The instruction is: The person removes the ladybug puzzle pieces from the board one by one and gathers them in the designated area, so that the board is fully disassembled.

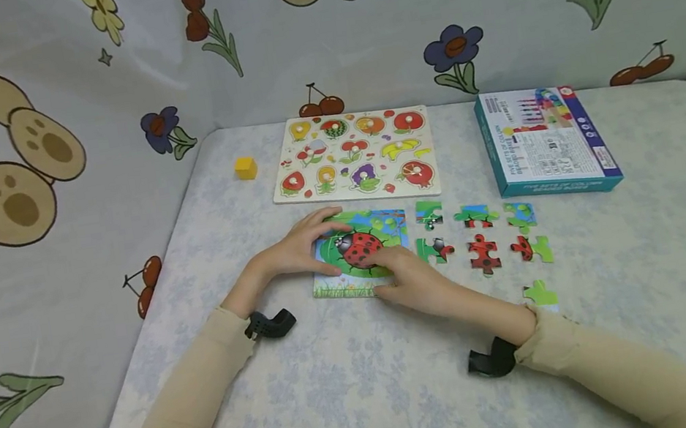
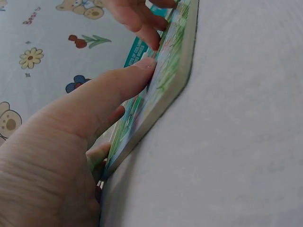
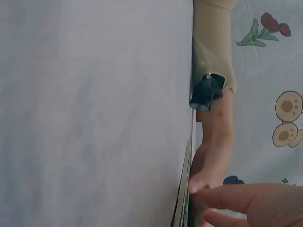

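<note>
A ladybug jigsaw board (image 1: 361,290) lies flat on the table. My left hand (image 1: 300,246) spans its left side, fingers reaching over the upper left part and thumb lower down. In the left wrist view the left thumb (image 2: 139,71) rests on the board's picture face. My right hand (image 1: 416,281) is at the board's lower right, fingertips touching the picture; whether a piece lies under them is hidden. Right of the board lie several loose jigsaw pieces, among them a red one (image 1: 484,254), a green-and-blue one (image 1: 521,215) and a green one (image 1: 540,294).
Behind the board lies a fruit peg puzzle (image 1: 283,195), with a yellow cube (image 1: 246,168) to its left. A teal-sided bead box (image 1: 554,138) stands at the back right. Black wrist cameras (image 1: 273,323) hang below both sleeves, near the tabletop.
</note>
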The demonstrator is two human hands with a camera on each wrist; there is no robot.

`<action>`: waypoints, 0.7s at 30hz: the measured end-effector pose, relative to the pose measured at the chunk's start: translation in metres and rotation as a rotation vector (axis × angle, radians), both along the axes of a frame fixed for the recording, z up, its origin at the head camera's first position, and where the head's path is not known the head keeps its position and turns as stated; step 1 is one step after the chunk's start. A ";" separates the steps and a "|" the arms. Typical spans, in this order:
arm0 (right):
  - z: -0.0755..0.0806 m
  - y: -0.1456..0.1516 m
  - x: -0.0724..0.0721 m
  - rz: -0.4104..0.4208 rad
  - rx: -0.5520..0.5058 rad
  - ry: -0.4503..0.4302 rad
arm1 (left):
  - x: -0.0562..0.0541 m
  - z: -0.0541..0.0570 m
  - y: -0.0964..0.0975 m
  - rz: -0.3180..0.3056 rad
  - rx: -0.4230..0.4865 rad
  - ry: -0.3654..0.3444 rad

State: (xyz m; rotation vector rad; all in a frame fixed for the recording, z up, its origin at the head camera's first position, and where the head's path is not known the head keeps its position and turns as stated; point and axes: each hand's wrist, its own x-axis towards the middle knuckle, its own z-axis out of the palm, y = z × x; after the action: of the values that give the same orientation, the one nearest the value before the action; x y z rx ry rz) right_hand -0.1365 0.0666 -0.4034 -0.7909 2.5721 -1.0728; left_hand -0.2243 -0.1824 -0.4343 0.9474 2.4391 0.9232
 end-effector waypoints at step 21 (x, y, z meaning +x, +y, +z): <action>0.003 0.045 -0.002 -0.148 -0.251 -0.128 | -0.002 -0.002 0.000 -0.018 -0.010 0.014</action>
State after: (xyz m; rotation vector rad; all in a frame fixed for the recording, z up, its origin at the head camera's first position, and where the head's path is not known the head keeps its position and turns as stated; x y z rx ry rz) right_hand -0.1385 0.1115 -0.4002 -0.5693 2.4497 -1.4626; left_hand -0.2258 -0.1822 -0.4363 0.9743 2.4403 0.8999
